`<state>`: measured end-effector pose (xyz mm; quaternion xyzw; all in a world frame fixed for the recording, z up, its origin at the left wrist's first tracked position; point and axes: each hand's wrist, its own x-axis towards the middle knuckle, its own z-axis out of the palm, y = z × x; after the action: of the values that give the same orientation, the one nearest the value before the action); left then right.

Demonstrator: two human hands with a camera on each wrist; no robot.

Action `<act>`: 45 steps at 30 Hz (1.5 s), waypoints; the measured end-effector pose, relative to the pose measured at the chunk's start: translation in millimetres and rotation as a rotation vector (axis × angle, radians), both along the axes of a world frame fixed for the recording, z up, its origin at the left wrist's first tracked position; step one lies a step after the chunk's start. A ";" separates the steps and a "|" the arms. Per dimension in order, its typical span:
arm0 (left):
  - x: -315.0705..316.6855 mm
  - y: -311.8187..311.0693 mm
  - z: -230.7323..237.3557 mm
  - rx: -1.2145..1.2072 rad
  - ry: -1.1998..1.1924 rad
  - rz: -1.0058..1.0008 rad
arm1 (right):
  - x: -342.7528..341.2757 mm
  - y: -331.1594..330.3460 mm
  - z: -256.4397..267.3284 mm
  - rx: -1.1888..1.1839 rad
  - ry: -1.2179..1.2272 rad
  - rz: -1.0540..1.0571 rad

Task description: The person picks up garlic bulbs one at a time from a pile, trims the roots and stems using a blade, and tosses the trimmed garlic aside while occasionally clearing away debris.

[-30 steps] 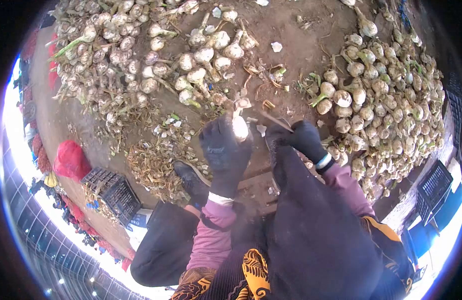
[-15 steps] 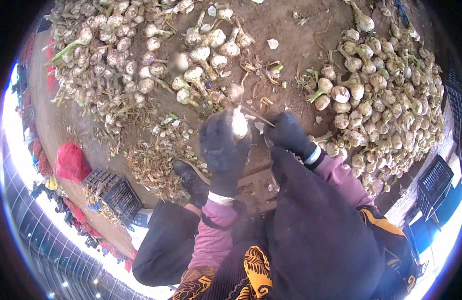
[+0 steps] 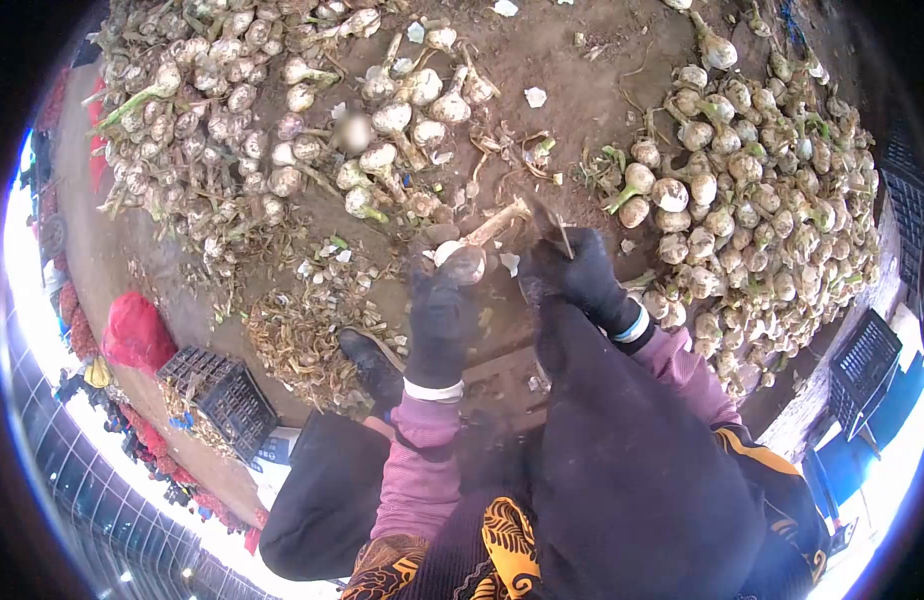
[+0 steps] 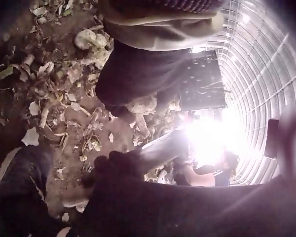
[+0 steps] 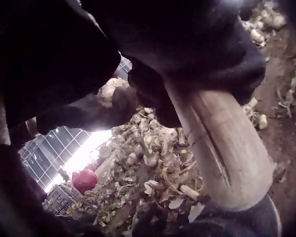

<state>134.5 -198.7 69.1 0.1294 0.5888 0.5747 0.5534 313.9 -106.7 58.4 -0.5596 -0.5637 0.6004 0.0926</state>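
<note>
My left hand (image 3: 440, 325), in a dark glove, holds a garlic bulb (image 3: 464, 262) with its long dry stem (image 3: 497, 222) slanting up to the right. Just right of the stem, my gloved right hand (image 3: 587, 270) grips a knife (image 3: 554, 228), its blade close to the stem's end. From the right wrist, the knife's pale wooden handle (image 5: 232, 153) sticks out below the curled fingers, a dark slit along it. Past it, the left hand (image 5: 89, 113) shows with part of the bulb (image 5: 108, 91). In the left wrist view, the left hand (image 4: 116, 170) is dark and its bulb hidden.
Garlic with stems (image 3: 212, 130) lies heaped at left, and trimmed-looking bulbs (image 3: 752, 220) are piled at right. Dry peelings (image 3: 307, 330) cover the ground near the left shoe (image 3: 372, 365). Beyond stand a black crate (image 3: 222, 395) and a red sack (image 3: 139, 332).
The knife met the bulb's upper end half a second ago and now stands apart, its blade pointing up. The left hand has turned, and a long stem now leans toward the knife.
</note>
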 end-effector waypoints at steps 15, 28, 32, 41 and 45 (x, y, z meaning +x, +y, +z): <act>54.1 51.1 33.5 0.056 -0.102 -0.157 | 61.5 -39.8 -99.7 -0.038 0.117 -0.144; 26.5 51.9 26.5 0.307 1.059 -0.407 | 22.9 20.0 9.8 -0.017 0.194 -0.121; 26.7 54.9 31.5 0.493 0.899 -0.251 | 47.6 -8.9 -35.3 0.484 -0.129 0.376; 98.9 111.7 78.5 0.868 0.240 -0.574 | 81.2 -38.3 -84.2 -0.324 0.075 -0.241; -13.2 82.5 -4.9 0.241 1.029 -0.223 | 77.9 -18.4 -71.5 -0.251 -0.060 -0.264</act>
<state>121.3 -116.1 64.2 0.5185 0.6965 0.4382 0.2324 391.8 -125.0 -13.0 -0.6536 -0.4084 0.6317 0.0833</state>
